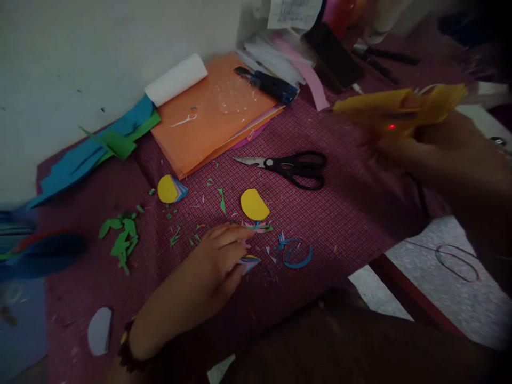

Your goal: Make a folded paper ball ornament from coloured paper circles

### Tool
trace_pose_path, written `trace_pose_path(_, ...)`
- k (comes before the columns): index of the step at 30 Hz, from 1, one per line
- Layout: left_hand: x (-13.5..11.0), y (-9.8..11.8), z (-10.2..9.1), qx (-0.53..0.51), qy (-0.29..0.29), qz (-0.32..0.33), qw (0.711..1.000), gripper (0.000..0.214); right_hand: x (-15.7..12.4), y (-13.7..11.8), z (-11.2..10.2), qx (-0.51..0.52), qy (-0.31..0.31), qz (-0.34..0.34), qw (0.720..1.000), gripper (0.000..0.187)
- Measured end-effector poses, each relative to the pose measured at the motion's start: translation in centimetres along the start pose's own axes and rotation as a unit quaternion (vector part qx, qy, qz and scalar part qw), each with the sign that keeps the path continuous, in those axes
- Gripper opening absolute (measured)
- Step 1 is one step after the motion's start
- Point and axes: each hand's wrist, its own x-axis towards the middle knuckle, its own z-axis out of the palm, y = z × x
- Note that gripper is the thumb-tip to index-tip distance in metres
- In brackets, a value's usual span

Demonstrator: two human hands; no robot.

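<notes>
My right hand (436,144), blurred, is wrapped round a yellow glue gun (372,106) with a lit red light; its nozzle points left above the table. Low over the cloth, my left hand (222,256) has its fingers closed on a small folded paper piece (250,261) in yellow, blue and lilac, partly hidden by the thumb. Just beyond those fingers lies a yellow cut paper circle (255,205) with one straight edge. A similar yellow piece (168,189) with blue and lilac folds rests farther left. Black-handled scissors (284,165) lie partly spread behind.
Orange sheets (208,112) bear a white roll (176,80) and a dark blue cutter (268,85). Green leaf shapes (122,237), a blue paper curl (300,256) and a pale folded piece (100,330) lie on the checked cloth (340,213). A dark phone-like slab (332,56) is behind.
</notes>
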Motion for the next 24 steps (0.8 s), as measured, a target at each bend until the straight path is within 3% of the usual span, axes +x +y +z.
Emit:
trace_pose_path(3, 0.4, -0.5, 0.2, -0.002, 0.022, 0.002, 1.0, 0.019, -1.4, -1.9, 1.4, 0.221, -0.138, 0.008, 0.965, 0.032)
trace_pose_path(5, 0.8, -0.9, 0.8, -0.013, 0.039, 0.006, 0.999, 0.016, -1.7, -2.7, 2.9, 0.254, -0.239, -0.022, 0.937, 0.033)
trace_pose_path(7, 1.0, -1.3, 1.5, -0.022, 0.053, 0.005, 0.998, 0.013, -1.4, -3.1, 4.4, 0.257, -0.286, -0.073, 0.92, 0.03)
trace_pose_path(11, 1.1, -1.9, 2.4, -0.034, 0.062, -0.002, 0.997, 0.015, -0.4, -3.4, 6.0, 0.252, -0.288, -0.15, 0.912, 0.025)
trace_pose_path(16, 1.3, -2.1, 2.6, -0.03, 0.07, -0.005, 0.997, 0.017, 0.1, -3.2, 6.2, 0.26, -0.29, -0.14, 0.91, 0.025)
trace_pose_path(24, 1.6, -1.8, 2.4, -0.02, 0.072, -0.02, 0.997, 0.018, 0.6, -3.3, 6.5, 0.222, -0.277, -0.182, 0.917, 0.021)
